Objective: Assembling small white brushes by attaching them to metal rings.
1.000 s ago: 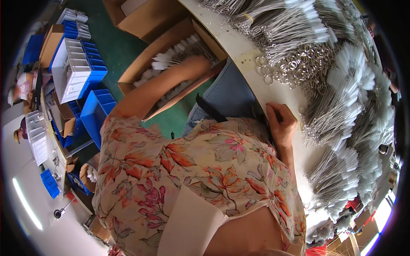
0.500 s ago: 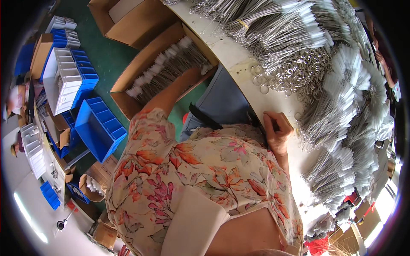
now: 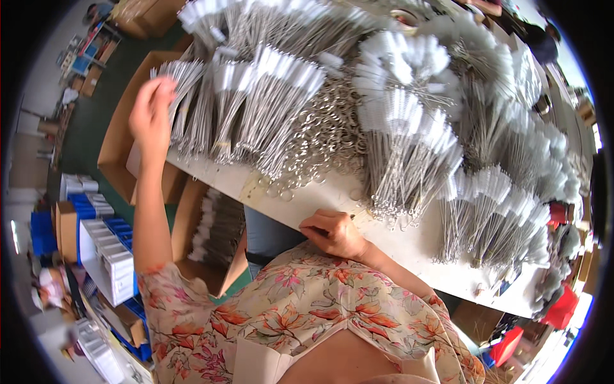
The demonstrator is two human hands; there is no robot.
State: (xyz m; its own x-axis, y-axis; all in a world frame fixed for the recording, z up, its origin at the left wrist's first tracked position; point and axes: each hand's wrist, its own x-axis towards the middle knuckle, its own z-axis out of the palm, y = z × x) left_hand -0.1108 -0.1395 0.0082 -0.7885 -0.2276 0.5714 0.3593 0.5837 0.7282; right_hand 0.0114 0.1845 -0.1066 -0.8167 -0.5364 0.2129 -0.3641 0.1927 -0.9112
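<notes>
The right hand [image 3: 334, 232] rests at the near edge of the white desk [image 3: 396, 240], its fingers [image 3: 320, 224] curled loosely down onto the surface; whether they pinch anything small cannot be told. Just beyond these fingers lies a loose scatter of small metal rings [image 3: 320, 137], thin, round and shiny.

The left hand [image 3: 152, 112] is raised further out, at the desk's left end. Its fingers [image 3: 163, 89] are closed lightly round the near end of a bundle of wire brushes [image 3: 185, 96]: thin twisted-wire stems with soft white bristle tips.

Judged from this, the step in hand is drawing a bundle from the stock. The next move calls for a firm pinch so that the springy stems do not fan out or snag their neighbours.

Past both hands, more such bundles [image 3: 409, 128] are heaped across the desk. Below the left fingers, an open cardboard box [image 3: 211, 233] holds further brushes.
</notes>
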